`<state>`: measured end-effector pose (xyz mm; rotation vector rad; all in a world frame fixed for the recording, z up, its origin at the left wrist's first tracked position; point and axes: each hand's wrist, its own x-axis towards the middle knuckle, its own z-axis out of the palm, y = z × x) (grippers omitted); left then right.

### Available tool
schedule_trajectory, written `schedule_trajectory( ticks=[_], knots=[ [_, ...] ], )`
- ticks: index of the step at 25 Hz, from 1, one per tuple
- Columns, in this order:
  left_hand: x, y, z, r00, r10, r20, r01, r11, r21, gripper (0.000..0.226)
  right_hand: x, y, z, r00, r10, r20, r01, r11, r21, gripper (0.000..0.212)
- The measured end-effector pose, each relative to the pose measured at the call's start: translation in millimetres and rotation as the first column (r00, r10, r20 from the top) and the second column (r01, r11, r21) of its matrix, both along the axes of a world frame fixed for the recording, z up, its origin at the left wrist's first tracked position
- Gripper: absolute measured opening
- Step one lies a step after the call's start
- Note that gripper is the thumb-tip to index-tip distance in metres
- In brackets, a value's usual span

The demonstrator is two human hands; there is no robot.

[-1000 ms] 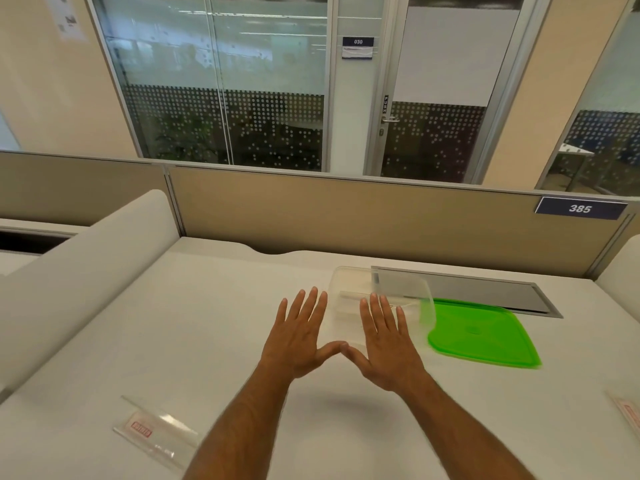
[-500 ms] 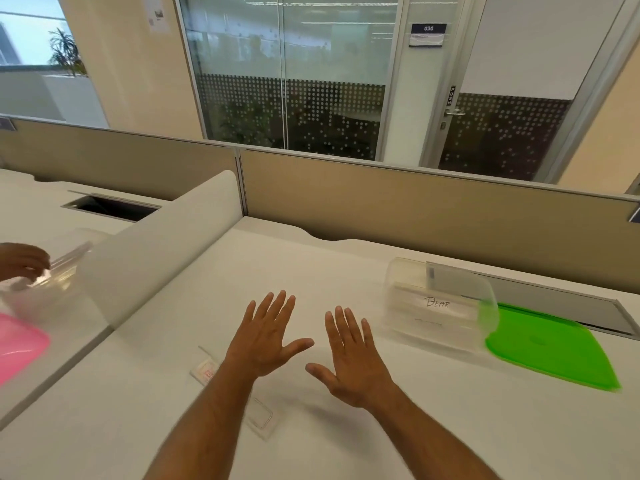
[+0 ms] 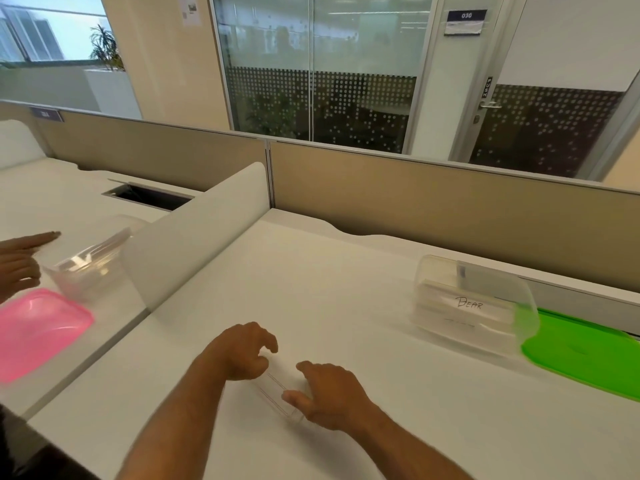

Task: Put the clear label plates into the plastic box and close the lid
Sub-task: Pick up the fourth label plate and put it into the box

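Note:
A clear label plate (image 3: 277,388) with thin red edging lies low on the white desk (image 3: 346,278) in front of me. My left hand (image 3: 242,351) curls over its far end, fingers bent down onto it. My right hand (image 3: 329,393) pinches its near end between thumb and forefinger. The clear plastic box (image 3: 474,306) stands open at the right, well away from both hands, and holds plates, one marked "DEAR". Its green lid (image 3: 581,355) lies flat on the desk just right of the box.
A white divider (image 3: 194,233) separates my desk from the left one, where another person's hands (image 3: 20,261) are at a second clear box (image 3: 86,268) beside a pink lid (image 3: 38,327). A beige partition (image 3: 433,209) closes the back.
My view has swung left and down. Both hands dropped from open, spread palms onto the label plate and closed on its ends. The box and green lid now sit further right.

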<state>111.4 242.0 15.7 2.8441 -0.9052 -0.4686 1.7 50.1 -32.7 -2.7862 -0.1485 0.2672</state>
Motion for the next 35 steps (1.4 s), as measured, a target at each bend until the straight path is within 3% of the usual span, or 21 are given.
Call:
schedule_trajectory(
  ticks=[3, 8, 14, 16, 18, 20, 22, 25, 29, 32, 35],
  knots=[
    [-1.7, -1.6, -3.4, 1.000, -0.031, 0.006, 0.030, 0.998, 0.061, 0.041, -0.5, 3.1, -0.1, 0.999, 0.033, 0.021, -0.032, 0.999, -0.036, 0.051],
    [-0.9, -9.5, -11.8, 0.998, -0.048, 0.029, 0.047, 0.999, 0.016, 0.028, -5.5, -11.4, -0.5, 0.998, -0.049, 0.045, 0.047, 0.998, 0.036, 0.037],
    [-2.2, -38.8, -12.2, 0.984, -0.013, -0.175, -0.021, 0.981, -0.194, 0.015, -17.0, -56.1, 12.9, 0.974, -0.226, -0.021, 0.224, 0.947, 0.229, 0.027],
    [-5.1, -54.1, -11.1, 0.972, -0.054, -0.227, -0.008, 0.965, -0.263, 0.018, -24.5, -75.0, 15.8, 0.955, -0.287, -0.077, 0.296, 0.891, 0.345, 0.034],
    [-9.3, -70.5, -10.5, 0.937, -0.082, -0.341, -0.036, 0.945, -0.325, 0.019, -32.9, -91.8, 19.7, 0.952, -0.276, -0.134, 0.307, 0.851, 0.426, 0.064],
    [-13.8, -86.3, -9.3, 0.897, -0.111, -0.427, -0.049, 0.937, -0.346, 0.020, -38.4, -104.1, 23.1, 0.970, -0.201, -0.140, 0.241, 0.883, 0.404, 0.092],
    [-17.0, -100.4, -7.7, 0.875, -0.160, -0.458, -0.010, 0.938, -0.346, 0.021, -41.6, -112.7, 27.9, 0.977, -0.177, -0.123, 0.210, 0.909, 0.360, 0.093],
    [-21.1, -120.1, -3.1, 0.846, -0.222, -0.484, 0.054, 0.940, -0.338, 0.022, -45.7, -126.2, 33.8, 0.970, -0.201, -0.133, 0.237, 0.899, 0.369, 0.073],
    [-23.1, -140.0, 4.8, 0.775, -0.083, -0.626, -0.098, 0.963, -0.249, 0.048, -55.0, -147.2, 38.4, 0.958, -0.204, -0.201, 0.273, 0.862, 0.427, 0.056],
    [-18.8, -146.8, 10.3, 0.784, -0.062, -0.617, -0.062, 0.982, -0.177, 0.073, -61.6, -163.1, 39.1, 0.938, -0.230, -0.258, 0.333, 0.803, 0.494, 0.044],
    [-15.8, -149.3, 14.3, 0.785, 0.021, -0.619, -0.212, 0.948, -0.237, 0.081, -68.1, -173.7, 38.6, 0.909, -0.260, -0.326, 0.411, 0.693, 0.592, 0.039]
  ],
)
